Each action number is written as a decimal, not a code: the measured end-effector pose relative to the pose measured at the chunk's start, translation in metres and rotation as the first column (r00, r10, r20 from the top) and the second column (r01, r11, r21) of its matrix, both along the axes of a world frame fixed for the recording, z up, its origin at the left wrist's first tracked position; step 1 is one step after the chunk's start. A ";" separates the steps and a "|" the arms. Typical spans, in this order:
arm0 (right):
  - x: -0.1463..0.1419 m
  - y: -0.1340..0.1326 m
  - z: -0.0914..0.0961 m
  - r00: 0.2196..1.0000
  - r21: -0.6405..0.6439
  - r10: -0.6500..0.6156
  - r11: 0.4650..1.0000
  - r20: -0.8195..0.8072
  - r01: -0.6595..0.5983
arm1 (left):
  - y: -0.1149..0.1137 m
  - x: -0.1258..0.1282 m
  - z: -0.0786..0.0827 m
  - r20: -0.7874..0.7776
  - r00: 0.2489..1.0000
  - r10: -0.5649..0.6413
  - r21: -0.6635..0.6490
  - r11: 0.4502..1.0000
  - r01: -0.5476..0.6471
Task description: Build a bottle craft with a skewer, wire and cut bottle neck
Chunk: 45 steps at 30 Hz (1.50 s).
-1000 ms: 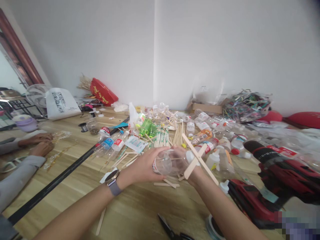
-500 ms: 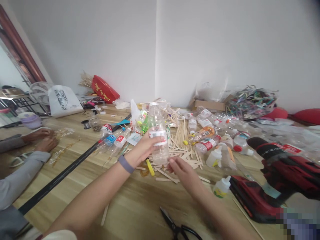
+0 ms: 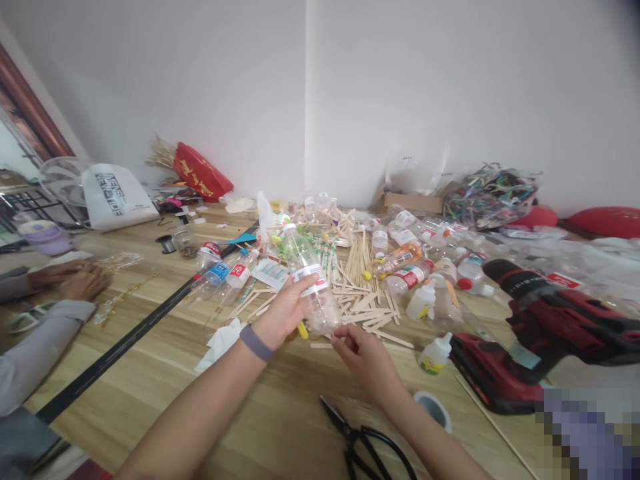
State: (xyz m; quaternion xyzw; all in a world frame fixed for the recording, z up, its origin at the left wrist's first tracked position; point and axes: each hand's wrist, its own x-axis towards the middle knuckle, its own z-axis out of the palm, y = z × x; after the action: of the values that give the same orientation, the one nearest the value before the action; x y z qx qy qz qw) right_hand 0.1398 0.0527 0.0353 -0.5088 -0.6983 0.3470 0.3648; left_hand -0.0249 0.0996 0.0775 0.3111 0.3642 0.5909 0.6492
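Note:
My left hand [image 3: 284, 310] is wrapped round a clear plastic bottle [image 3: 301, 253] with a white and red label. The bottle leans, its white cap up and to the left, its base toward my right hand [image 3: 364, 357]. Thumb and fingers of that hand are pinched together close to the base; anything between them is too small to make out. Below the bottle a yellow handle [image 3: 303, 331] shows partly. Wooden craft sticks [image 3: 367, 308] are heaped behind my hands. Black-handled scissors [image 3: 354, 435] lie in front, left of my right forearm.
A red and black cordless drill [image 3: 555, 333] stands at right, near a small glue bottle [image 3: 435, 355] and a roll of tape [image 3: 433, 410]. More plastic bottles [image 3: 410, 277] lie behind. At left, a co-worker's hands [image 3: 83, 283] are beside a long black strip [image 3: 125, 347].
The bottle has gone from nearly upright to leaning left, its base shifting slightly right. My right hand stays pinched near the base. The view has shifted, revealing the tape roll and a white tissue.

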 end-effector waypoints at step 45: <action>0.082 -0.003 0.043 0.995 -0.023 -0.005 1.000 -0.099 0.002 | -0.042 -0.014 -0.007 -0.474 -0.370 0.799 0.534 0.595 0.600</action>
State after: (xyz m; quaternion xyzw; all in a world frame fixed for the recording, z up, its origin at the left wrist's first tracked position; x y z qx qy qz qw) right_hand 0.2217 0.0500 0.0784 -0.4963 -0.6744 0.3792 0.3937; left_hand -0.0385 0.0574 0.0700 0.8233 0.4514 0.2050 -0.2763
